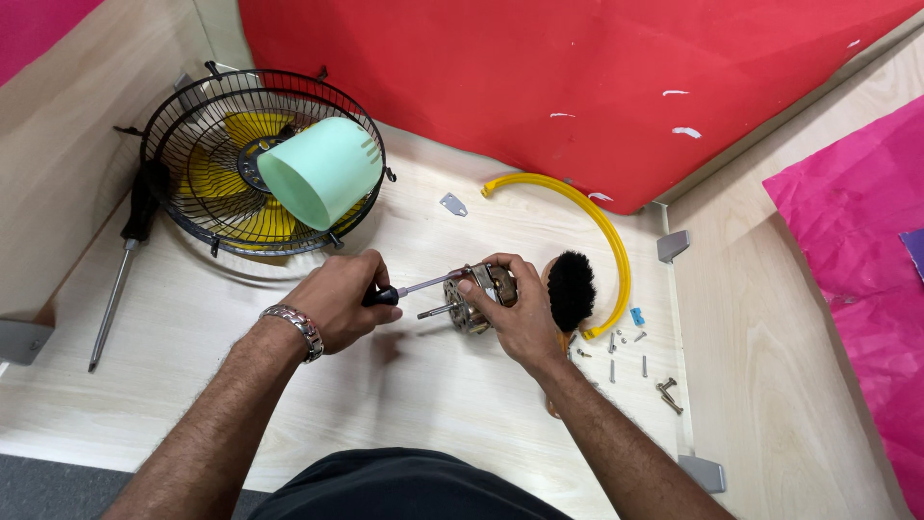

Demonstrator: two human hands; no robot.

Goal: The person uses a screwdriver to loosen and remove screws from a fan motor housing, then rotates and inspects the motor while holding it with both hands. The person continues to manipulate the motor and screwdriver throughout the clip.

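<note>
My left hand (339, 297) grips a small screwdriver (416, 287) with a black handle, its shaft pointing right into a metal fan motor (478, 300). My right hand (515, 313) holds that motor from the right side, just above the light wooden table (404, 385); the motor's shaft sticks out to the left. A metal bracelet sits on my left wrist.
A black wire fan guard (262, 159) with yellow blades and a mint-green cup-shaped cover (322, 170) lies at the back left. A long screwdriver (120, 274) lies at the left. A black-bristled brush (570, 287), a yellow curved rim (597, 226), loose screws (643, 364) and a small metal plate (452, 204) lie to the right.
</note>
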